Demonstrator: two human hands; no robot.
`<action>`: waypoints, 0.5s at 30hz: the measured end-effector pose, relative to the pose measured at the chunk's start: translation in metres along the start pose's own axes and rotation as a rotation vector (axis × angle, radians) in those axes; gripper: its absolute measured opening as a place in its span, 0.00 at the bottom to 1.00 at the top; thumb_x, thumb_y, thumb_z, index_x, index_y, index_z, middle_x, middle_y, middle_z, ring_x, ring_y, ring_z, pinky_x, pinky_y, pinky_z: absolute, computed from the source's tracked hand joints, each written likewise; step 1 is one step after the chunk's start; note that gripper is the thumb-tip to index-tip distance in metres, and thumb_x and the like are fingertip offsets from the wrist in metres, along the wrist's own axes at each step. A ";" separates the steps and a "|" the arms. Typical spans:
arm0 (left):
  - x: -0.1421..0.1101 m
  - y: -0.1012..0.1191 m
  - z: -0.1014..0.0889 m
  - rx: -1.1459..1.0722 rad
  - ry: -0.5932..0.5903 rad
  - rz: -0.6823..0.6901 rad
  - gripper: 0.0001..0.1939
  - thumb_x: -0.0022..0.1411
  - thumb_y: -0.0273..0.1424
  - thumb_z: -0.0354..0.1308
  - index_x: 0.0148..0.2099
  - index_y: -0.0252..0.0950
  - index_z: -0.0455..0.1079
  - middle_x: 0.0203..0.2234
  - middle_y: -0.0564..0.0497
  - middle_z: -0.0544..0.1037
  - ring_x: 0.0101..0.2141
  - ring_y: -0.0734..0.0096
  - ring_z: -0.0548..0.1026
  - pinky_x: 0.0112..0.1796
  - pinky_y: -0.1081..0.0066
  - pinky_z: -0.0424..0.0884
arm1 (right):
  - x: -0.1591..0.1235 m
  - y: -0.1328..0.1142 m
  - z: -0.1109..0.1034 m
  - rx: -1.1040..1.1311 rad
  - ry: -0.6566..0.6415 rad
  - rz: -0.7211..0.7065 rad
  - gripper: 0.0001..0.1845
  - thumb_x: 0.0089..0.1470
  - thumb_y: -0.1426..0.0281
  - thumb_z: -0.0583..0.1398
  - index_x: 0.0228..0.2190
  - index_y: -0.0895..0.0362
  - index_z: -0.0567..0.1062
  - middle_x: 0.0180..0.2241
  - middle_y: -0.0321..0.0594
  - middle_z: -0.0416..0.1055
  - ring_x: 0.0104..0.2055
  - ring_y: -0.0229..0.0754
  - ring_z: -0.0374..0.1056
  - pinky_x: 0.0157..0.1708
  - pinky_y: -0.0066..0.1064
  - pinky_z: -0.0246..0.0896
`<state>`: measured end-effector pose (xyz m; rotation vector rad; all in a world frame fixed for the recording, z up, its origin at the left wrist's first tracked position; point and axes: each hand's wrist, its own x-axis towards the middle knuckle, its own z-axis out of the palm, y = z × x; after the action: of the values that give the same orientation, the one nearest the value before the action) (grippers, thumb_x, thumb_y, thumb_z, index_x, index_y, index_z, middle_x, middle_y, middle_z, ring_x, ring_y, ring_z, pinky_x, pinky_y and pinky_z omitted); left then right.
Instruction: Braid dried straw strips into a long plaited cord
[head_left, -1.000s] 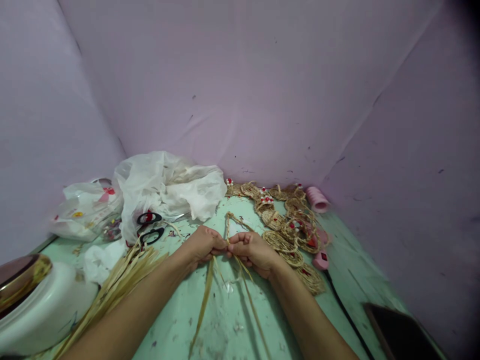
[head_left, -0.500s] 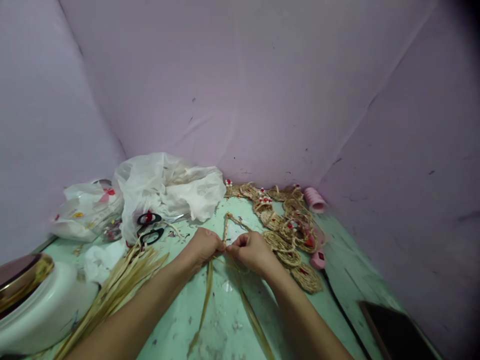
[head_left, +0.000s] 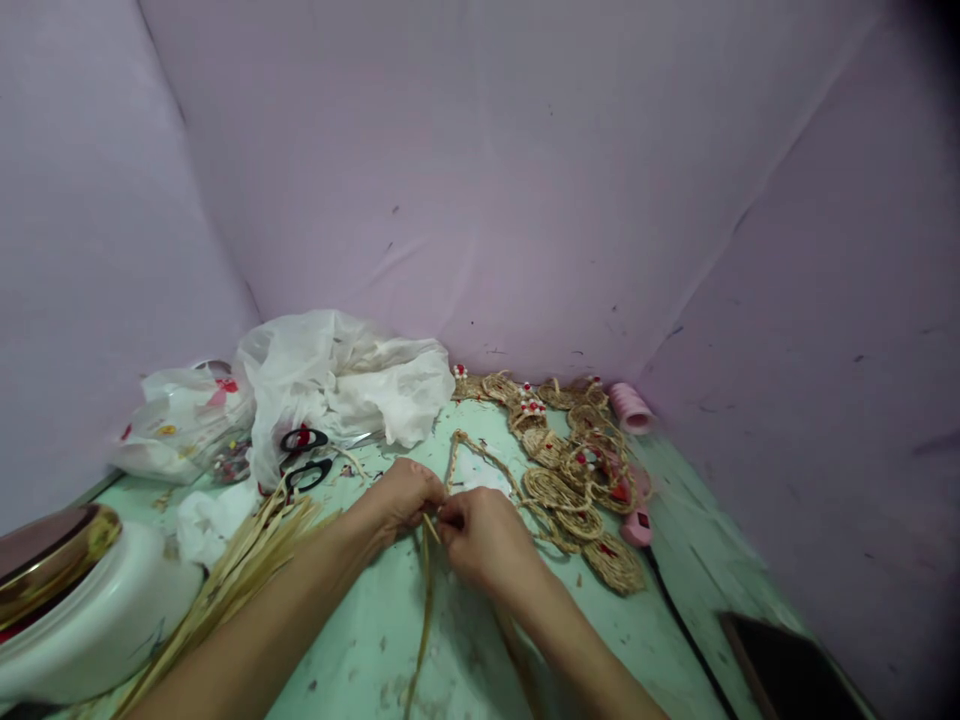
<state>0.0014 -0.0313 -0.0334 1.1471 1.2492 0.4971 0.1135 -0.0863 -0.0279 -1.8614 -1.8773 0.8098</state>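
Note:
A thin braided straw cord [head_left: 487,452] bends in a peak beyond my hands, one end coming down to my fingertips. My left hand [head_left: 409,492] pinches that end between thumb and fingers. Close against it, my right hand [head_left: 480,530] is closed on the loose straw strands, its fingertips partly hidden. One flat straw strand [head_left: 426,600] hangs from between the hands toward the table's front. Another strand [head_left: 521,665] trails down beside my right forearm. Coiled straw pieces [head_left: 562,500] lie just right of my right hand.
Left of my arm lies a bundle of dry straw [head_left: 247,565], near black-handled scissors [head_left: 307,472], white plastic bags [head_left: 345,375] and a white container [head_left: 97,610]. On the right are a pink spool [head_left: 631,408], a pink tool [head_left: 637,527] with black cord, and a dark flat device [head_left: 787,660].
My right hand has turned over and moved slightly left and nearer to me, drawing the strands with it. My left hand keeps its pinch in nearly the same place.

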 end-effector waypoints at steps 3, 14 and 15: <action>0.003 -0.001 -0.009 0.000 -0.078 -0.027 0.06 0.35 0.28 0.55 0.17 0.33 0.59 0.06 0.61 0.54 0.08 0.87 0.46 0.12 0.78 0.36 | 0.003 0.011 -0.021 0.256 -0.188 0.045 0.09 0.39 0.70 0.59 0.13 0.60 0.72 0.14 0.39 0.67 0.17 0.34 0.58 0.18 0.25 0.45; 0.008 -0.006 -0.012 0.000 -0.140 0.010 0.06 0.35 0.29 0.53 0.21 0.32 0.63 0.09 0.58 0.63 0.08 0.87 0.47 0.12 0.77 0.36 | 0.022 0.002 -0.005 1.030 -0.169 0.367 0.04 0.43 0.75 0.54 0.20 0.62 0.68 0.20 0.40 0.68 0.21 0.34 0.65 0.18 0.24 0.60; 0.008 -0.006 -0.012 0.002 -0.145 0.012 0.06 0.36 0.30 0.54 0.21 0.32 0.63 0.08 0.58 0.62 0.08 0.87 0.47 0.12 0.77 0.36 | 0.022 0.005 -0.004 1.015 -0.181 0.372 0.04 0.42 0.74 0.55 0.20 0.62 0.68 0.19 0.40 0.68 0.20 0.34 0.64 0.17 0.23 0.59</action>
<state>-0.0091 -0.0220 -0.0412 1.1719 1.1184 0.4142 0.1180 -0.0643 -0.0310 -1.4548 -0.8454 1.6857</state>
